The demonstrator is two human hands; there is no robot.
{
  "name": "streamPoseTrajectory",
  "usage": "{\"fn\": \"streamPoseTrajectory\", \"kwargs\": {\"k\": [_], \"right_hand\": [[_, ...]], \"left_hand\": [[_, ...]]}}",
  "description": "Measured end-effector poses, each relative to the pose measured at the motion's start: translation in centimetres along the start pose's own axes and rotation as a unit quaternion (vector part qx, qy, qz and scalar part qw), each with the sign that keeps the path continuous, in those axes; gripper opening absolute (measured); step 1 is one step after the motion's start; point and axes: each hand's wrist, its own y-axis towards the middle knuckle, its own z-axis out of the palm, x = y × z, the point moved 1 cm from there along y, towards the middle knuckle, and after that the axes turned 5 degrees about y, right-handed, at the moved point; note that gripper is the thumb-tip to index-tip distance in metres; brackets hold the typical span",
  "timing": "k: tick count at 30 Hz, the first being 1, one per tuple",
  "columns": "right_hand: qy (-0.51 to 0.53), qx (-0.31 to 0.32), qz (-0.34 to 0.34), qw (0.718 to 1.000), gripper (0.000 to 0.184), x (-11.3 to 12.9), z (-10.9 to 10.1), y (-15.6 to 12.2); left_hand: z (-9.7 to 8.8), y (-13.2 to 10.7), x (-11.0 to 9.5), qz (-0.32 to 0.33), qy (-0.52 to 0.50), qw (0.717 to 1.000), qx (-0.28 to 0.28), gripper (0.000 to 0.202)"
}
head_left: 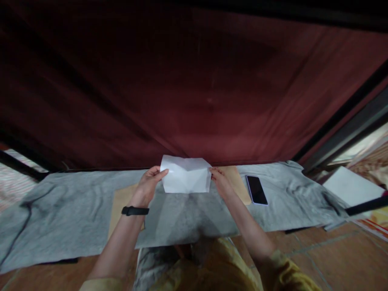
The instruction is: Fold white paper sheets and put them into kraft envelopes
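Observation:
Between my two hands is a white sheet of paper [186, 176] with fold creases, held up over the grey cloth. My left hand [150, 180], with a black band on its wrist, pinches the paper's left edge, thumb in front. My right hand [218, 178] grips the right edge between thumb and fingers. Under my left forearm lies a brown paper piece [119, 202], partly covered. Another brown paper piece [238, 184] lies beside my right hand, partly behind the wrist.
A dark-screened phone [257, 190] lies on the grey cloth [75, 210] to the right. Behind the cloth hangs a dark red fabric [206, 101] between dark bars. A white flat item [351, 186] is at the far right. Below is a tiled floor [342, 250].

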Motion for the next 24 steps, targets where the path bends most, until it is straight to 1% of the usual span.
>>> {"fn": "streamPoseTrajectory", "kwargs": {"k": [2, 4, 6, 8, 12, 13, 14, 15, 17, 19, 21, 24], "right_hand": [[-0.018, 0.005, -0.034, 0.999, 0.027, 0.5, 0.0, 0.0], [-0.043, 0.000, -0.050, 0.998, 0.026, 0.2, -0.5, -0.5], [-0.088, -0.016, -0.050, 0.995, 0.025, -0.6, -1.4, -1.3], [-0.141, -0.026, -0.037, 0.989, 0.023, -1.7, -2.5, -2.4], [-0.172, -0.011, -0.001, 0.985, 0.024, -4.5, -5.1, -5.5], [-0.179, -0.011, 0.002, 0.984, 0.023, -5.2, -5.8, -6.3], [-0.197, -0.005, -0.009, 0.980, 0.021, -6.0, -6.5, -7.1], [-0.216, -0.003, -0.019, 0.976, 0.019, -6.7, -7.2, -7.9], [-0.246, 0.008, -0.019, 0.969, 0.015, -7.9, -8.4, -9.2], [-0.278, 0.003, -0.034, 0.960, 0.012, -8.8, -9.2, -10.1], [-0.307, 0.000, -0.054, 0.950, 0.009, -9.3, -9.6, -10.7], [-0.338, 0.003, -0.065, 0.939, 0.016, -9.5, -9.5, -11.3]], "left_hand": [[-0.2, -0.3, -0.5, 0.025, 0.008, 1.000, 0.004, 0.040], [-0.4, -0.9, 0.0, 0.023, 0.019, 1.000, 0.007, 0.040], [-0.7, -1.7, 1.3, -0.003, 0.038, 0.999, 0.006, 0.040], [-1.1, -2.8, 3.1, -0.036, 0.053, 0.998, 0.007, 0.043], [-2.1, -5.5, 6.7, -0.081, 0.088, 0.993, 0.016, 0.047], [-2.3, -6.2, 7.5, -0.090, 0.103, 0.990, 0.023, 0.047], [-2.6, -6.9, 8.2, -0.095, 0.118, 0.988, 0.024, 0.047], [-2.8, -7.5, 9.0, -0.097, 0.132, 0.986, 0.023, 0.047], [-3.1, -8.4, 10.2, -0.097, 0.160, 0.982, 0.012, 0.048], [-3.2, -9.0, 11.3, -0.094, 0.185, 0.978, -0.001, 0.048], [-3.4, -9.3, 12.1, -0.081, 0.207, 0.975, -0.016, 0.046], [-3.7, -9.2, 13.3, -0.065, 0.242, 0.968, -0.016, 0.042]]}}
